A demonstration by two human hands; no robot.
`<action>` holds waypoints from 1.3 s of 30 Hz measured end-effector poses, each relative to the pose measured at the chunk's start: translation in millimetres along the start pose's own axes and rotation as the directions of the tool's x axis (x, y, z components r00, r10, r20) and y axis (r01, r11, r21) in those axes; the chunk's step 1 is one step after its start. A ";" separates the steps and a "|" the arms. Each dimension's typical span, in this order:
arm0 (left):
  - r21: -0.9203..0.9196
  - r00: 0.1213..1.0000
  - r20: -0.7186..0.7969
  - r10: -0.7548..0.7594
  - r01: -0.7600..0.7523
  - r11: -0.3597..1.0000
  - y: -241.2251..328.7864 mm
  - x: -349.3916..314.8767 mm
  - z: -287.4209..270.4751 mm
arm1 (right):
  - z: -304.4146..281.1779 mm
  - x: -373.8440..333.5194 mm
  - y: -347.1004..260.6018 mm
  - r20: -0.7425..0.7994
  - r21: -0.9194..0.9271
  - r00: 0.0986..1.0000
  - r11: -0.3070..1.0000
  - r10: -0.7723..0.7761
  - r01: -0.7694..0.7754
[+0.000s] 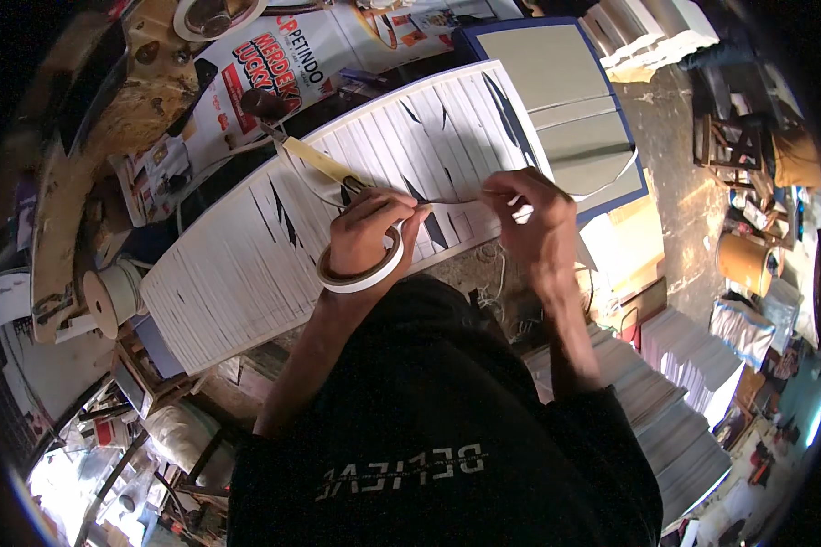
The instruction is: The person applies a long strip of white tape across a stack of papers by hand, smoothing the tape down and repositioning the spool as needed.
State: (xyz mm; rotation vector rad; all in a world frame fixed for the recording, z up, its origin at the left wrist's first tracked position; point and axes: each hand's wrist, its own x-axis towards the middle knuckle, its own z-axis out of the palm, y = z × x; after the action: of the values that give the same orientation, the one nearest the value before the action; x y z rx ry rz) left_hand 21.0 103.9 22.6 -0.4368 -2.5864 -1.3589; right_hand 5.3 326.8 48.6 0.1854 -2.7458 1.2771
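Observation:
My left hand (358,239) is closed, its fingertips pinching a narrow strip of tape (456,201). A white roll of tape (363,285) hangs around that hand near the wrist. A yellow-handled cutter knife (317,162) points up and left from beside the left fingers; whether they grip it is hidden. My right hand (540,219) pinches the strip a short way to the right, and a pale tail curls out beyond it. Both hands are over a long panel (219,283) faced with narrow white strips, with dark slits showing between some.
An opened grey-green cover with blue edges (570,137) lies beyond the panel. A spool (111,299) stands left, near a cluttered wooden bench. Paper stacks (670,438) rise at lower right. A printed banner sheet (274,82) lies at the far side.

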 end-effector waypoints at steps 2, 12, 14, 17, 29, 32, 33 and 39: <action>0.037 0.997 -0.004 0.073 -0.073 0.997 -4.2 -0.9 -0.2 | 14.4 -2.9 -23.6 0.053 0.168 0.998 0.985 0.030 -0.039; -0.016 0.997 0.037 0.060 -0.060 0.998 -2.8 -9.4 -9.7 | 2.6 -6.9 13.0 -0.022 0.093 0.999 0.995 0.023 -0.021; -0.024 0.996 0.062 0.067 -0.066 0.998 -2.5 -7.2 -4.4 | -6.7 -3.1 15.7 0.009 0.112 0.999 0.992 0.049 -0.050; -0.076 0.997 -0.001 0.079 -0.079 0.994 -0.8 -1.0 2.9 | -10.4 -3.0 18.3 0.003 0.087 0.999 0.995 0.041 -0.041; -0.002 0.994 0.043 0.097 -0.097 0.995 5.3 3.9 4.3 | -6.1 -5.6 18.9 -0.018 0.075 0.999 0.997 0.033 -0.032; -0.020 0.995 0.095 0.033 -0.031 0.999 11.2 6.3 -1.7 | 9.1 -10.7 -4.6 -0.055 0.101 0.998 0.995 0.009 -0.003; 0.078 0.988 0.104 0.116 -0.124 0.989 12.1 7.9 -2.7 | 15.7 -11.8 -11.0 -0.017 0.149 0.999 0.988 0.046 -0.043; 0.172 0.988 -0.021 0.150 -0.144 0.975 12.2 -12.1 8.4 | 22.3 -12.4 -11.1 0.003 0.160 0.996 0.983 0.087 -0.086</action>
State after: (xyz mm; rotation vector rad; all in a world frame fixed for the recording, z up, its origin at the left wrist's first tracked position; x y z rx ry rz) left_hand 36.3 115.3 23.6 -0.5594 -2.5584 -1.0785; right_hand 18.2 303.4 40.8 0.0772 -2.6754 1.5192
